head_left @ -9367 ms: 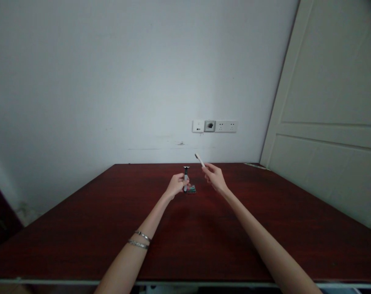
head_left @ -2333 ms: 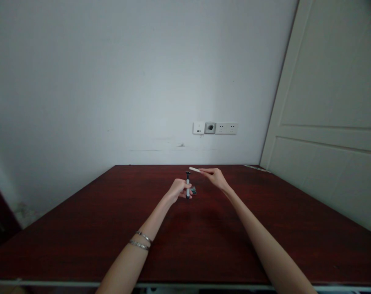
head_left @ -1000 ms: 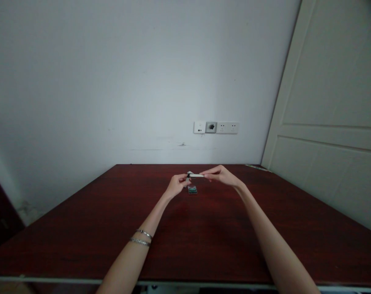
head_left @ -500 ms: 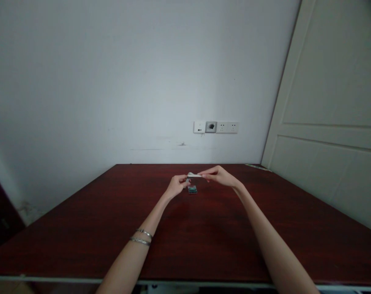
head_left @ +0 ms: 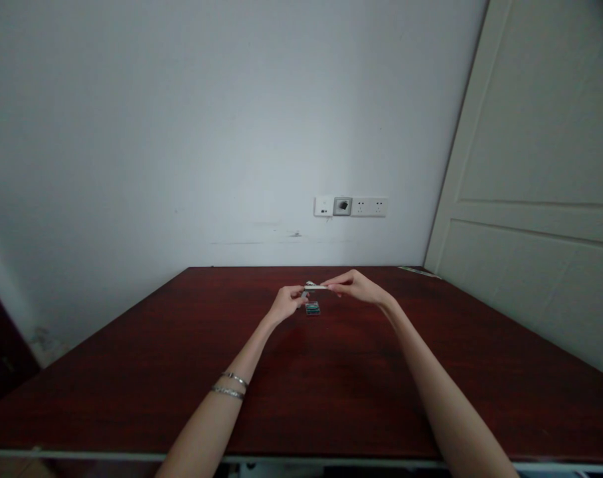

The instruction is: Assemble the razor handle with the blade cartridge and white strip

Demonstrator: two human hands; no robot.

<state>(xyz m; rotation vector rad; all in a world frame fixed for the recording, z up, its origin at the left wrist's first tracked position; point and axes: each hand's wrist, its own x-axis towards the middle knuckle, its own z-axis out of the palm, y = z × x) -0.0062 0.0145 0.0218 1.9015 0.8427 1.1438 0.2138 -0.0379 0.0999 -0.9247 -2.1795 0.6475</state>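
Both of my hands are raised above the table, fingertips close together around a small, thin white-and-grey object whose kind I cannot make out. My right hand pinches the right end of its flat white part. At the left end, the fingers of my left hand are closed on it, where a short grey part slants downward. Just below the hands, a small clear box with teal contents lies on the table.
The dark red wooden table reaches back to a pale wall. Sockets and switch plates are set in the wall above its far edge. A thin strip lies at the far right corner, beside a white panelled door.
The white part has tilted slightly and now shows more edge-on, as a thinner strip. Both hands have stayed nearly in place, and the clear box has not moved.
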